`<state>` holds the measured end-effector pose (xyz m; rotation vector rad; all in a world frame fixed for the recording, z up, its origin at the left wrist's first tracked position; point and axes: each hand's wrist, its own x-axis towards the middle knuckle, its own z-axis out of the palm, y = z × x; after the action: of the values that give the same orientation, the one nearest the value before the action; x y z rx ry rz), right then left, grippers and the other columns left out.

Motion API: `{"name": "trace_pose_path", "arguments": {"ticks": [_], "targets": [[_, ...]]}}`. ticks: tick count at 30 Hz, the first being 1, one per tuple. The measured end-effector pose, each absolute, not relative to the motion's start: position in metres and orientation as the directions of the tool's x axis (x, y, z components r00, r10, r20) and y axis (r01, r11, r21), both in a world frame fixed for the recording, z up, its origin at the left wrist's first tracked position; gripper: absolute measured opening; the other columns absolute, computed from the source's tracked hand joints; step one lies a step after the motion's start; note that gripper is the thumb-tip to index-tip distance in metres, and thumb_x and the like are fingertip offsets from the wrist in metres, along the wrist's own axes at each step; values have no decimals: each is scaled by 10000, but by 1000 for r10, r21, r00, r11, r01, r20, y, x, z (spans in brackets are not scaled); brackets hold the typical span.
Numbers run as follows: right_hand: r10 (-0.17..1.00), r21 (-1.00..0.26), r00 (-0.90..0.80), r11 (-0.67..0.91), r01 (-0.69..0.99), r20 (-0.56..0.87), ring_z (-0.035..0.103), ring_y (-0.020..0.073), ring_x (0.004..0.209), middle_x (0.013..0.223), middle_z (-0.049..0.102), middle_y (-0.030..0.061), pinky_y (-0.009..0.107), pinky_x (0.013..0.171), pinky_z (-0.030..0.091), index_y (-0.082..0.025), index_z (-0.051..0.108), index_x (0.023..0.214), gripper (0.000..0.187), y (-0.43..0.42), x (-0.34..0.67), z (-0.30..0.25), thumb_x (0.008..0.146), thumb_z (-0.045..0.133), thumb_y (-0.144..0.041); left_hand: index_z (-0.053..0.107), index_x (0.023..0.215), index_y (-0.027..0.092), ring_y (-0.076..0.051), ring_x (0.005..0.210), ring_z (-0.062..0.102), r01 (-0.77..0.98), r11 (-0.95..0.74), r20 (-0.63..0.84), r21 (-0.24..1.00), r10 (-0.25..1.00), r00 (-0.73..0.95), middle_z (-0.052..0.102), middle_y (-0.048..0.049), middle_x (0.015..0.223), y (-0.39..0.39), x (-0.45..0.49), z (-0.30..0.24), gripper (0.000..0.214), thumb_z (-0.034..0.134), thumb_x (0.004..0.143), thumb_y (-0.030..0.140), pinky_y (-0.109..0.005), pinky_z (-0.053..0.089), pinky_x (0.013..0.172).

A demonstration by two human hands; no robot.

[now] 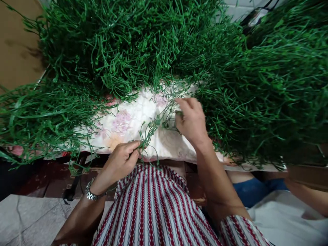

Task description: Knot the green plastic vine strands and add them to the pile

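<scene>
Left grip [121, 160] pinches a thin bundle of green stems [148, 132] between thumb and fingers at its lower end, just above the near edge of the cloth-covered surface [135, 114]. Right grip [192, 119] is curled beside the far strands; its fingertips are partly hidden and slightly blurred, so I cannot tell whether it grasps any. The bundle lies between both hands, with a back heap [128, 44], a right heap [269, 78] and a left heap [46, 119] of similar stems around it.

To part or straighten these strands well, I would hold the left pinch firm near the ends, work along the strands with light fingertips, and ease tangles apart instead of tugging. Pulling from too near the right heap could, I judge, drag neighbouring stems along.

I can read no brand or writing anywhere. A dark object [247, 22] at upper right bears a pale patch, perhaps a label, too unclear to make out. The wristwatch [90, 191] shows me only its metal band.
</scene>
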<state>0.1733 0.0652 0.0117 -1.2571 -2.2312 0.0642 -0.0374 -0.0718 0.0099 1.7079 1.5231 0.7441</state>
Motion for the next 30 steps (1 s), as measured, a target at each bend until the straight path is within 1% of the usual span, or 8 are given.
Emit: {"name": "trace_pose_path", "arguments": {"ticks": [4,7,12,17,23,27,29,30], "targets": [[785,-272,-563,618,737,260,477,303,1113,1238,516,129,494,922,419,-177,394,1344,564,66,179,14,795,517,-223,578,680,162,-125,572,534,665,-68,-26,744,991,130,576,-3,606,-76,-35,5,241,397,838,158,-234,395,561],[757,-325,-559,651,686,339,456,287,1165,1276,492,115,483,967,401,-207,378,1351,559,61,192,29,819,527,-290,597,697,161,-131,595,549,663,-77,-11,745,992,127,595,-14,633,-78,-37,5,237,401,830,146,-239,414,584],[632,-357,-553,770,529,544,511,265,1114,1183,556,103,472,929,424,-232,537,1192,346,41,188,45,846,522,-241,680,837,160,-114,527,518,545,-89,-29,834,978,204,615,-23,636,-75,-42,13,268,413,847,183,-211,416,519],[418,-398,-747,890,222,518,526,210,1058,1125,591,106,412,897,441,-179,607,961,146,28,159,32,872,493,-200,723,835,182,-121,500,527,356,-81,-53,931,935,350,616,-26,576,-73,-46,21,280,449,853,235,-214,429,494],[425,-430,-740,880,203,521,549,166,805,837,628,72,337,777,437,-149,608,869,152,31,161,36,888,464,-194,684,979,205,-188,781,637,288,22,-78,957,980,185,687,-80,885,-76,-69,14,222,614,775,259,-260,505,663],[457,-409,-760,870,274,463,512,152,713,742,592,52,293,703,412,-146,603,830,189,34,163,42,894,429,-181,634,1063,211,-237,995,591,238,-124,154,963,982,-113,622,-96,1061,-77,-67,36,315,626,759,294,-326,488,814],[463,-380,-779,871,311,424,502,154,703,724,578,50,286,694,399,-147,606,820,194,34,159,44,887,426,-175,647,1000,219,-215,999,567,458,-234,356,858,913,-200,611,-62,1020,-75,-52,50,244,630,758,248,-324,453,861],[460,-366,-789,874,320,407,500,156,702,720,574,50,285,695,393,-148,608,817,193,33,156,44,884,429,-175,643,998,213,-205,964,570,609,-227,381,760,915,-134,618,-53,1003,-72,-43,55,253,643,745,202,-328,444,863]]}}
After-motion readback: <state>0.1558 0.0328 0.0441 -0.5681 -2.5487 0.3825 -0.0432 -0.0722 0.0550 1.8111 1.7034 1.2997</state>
